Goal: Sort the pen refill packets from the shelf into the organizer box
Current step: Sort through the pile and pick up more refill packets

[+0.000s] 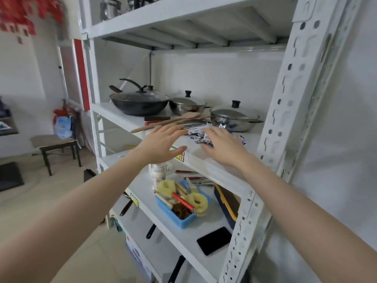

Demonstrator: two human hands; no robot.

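A heap of white and dark blue pen refill packets (199, 132) lies on the middle shelf (206, 158) of a white metal rack, in front of a steel pan. My right hand (223, 146) reaches over the near side of the heap with fingers straight, covering part of it. My left hand (163, 141) hovers just left of the packets, fingers spread and holding nothing. A dark blue case with yellow trim (226, 203), perhaps the organizer box, stands on the shelf below.
A black wok (138, 103), two lidded steel pans (234, 117) and wooden spatulas (169, 120) crowd the back of the middle shelf. Below sit a blue tray of brushes (179, 217), a white bottle (157, 173) and a black phone (214, 240). The rack's post (285, 111) stands right.
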